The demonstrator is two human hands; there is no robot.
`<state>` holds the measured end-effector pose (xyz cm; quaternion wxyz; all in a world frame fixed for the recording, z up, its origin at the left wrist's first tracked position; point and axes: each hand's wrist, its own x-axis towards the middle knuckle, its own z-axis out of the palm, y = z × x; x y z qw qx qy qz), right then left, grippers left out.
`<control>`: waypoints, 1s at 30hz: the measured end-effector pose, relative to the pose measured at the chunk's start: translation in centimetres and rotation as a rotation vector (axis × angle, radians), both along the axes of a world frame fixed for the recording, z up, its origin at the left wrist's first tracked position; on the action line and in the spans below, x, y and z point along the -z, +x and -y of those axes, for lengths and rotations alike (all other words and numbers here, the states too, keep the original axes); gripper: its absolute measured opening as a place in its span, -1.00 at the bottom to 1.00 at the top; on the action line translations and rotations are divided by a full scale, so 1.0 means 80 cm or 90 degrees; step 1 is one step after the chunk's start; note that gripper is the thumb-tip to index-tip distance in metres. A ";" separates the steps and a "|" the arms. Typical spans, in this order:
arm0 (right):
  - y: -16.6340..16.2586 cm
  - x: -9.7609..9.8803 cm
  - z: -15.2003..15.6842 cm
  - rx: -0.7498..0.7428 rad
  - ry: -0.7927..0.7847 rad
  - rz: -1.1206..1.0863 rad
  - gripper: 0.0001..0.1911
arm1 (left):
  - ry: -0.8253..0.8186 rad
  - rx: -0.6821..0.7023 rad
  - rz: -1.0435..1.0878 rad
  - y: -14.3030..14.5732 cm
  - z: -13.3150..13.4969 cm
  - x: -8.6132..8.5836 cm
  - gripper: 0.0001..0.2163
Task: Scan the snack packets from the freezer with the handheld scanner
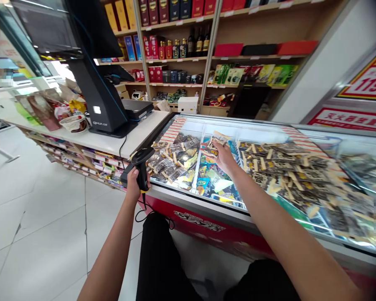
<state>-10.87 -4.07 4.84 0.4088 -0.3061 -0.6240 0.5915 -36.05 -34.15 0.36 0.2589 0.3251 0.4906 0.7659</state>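
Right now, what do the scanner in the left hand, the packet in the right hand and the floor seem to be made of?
Scanner: likely hard plastic, black with a soft sheen and moulded-looking shape.
Packet: probably thin printed plastic film, its surface creased and slightly shiny.
Floor: pale glossy tile, ceramic or stone, given the reflections and straight joints.

Two hands, left (133,180) and right (224,156), grip one scanner (142,175) and at least one packet (211,147) over a single freezer (163,205), its packets too overlapped to count. The surface (146,130) carries one terminal (105,94) by its freezer-side edge and one bowl (74,123) along its front edge. Three flat boxes (259,49) line one shelf (244,57); three yellow boxes (121,15) stand higher.
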 end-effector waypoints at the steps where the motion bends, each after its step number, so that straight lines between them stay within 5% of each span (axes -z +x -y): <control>1: 0.015 -0.004 0.000 -0.022 -0.029 -0.019 -0.41 | 0.004 0.016 -0.006 0.007 -0.004 -0.003 -0.43; 9: 0.093 0.001 -0.010 -0.023 -0.080 -0.028 -0.19 | -0.014 0.144 -0.007 0.101 -0.076 -0.005 -0.44; 14: 0.089 0.032 -0.015 0.031 -0.082 -0.038 -0.42 | -0.064 0.212 -0.060 0.130 -0.091 0.002 -0.42; 19: 0.078 0.050 -0.016 0.066 -0.144 -0.121 -0.26 | -0.092 0.217 -0.090 0.127 -0.082 0.000 -0.41; 30: 0.088 0.065 -0.023 0.096 -0.092 0.052 -0.30 | -0.075 0.350 -0.029 0.187 -0.117 -0.001 -0.37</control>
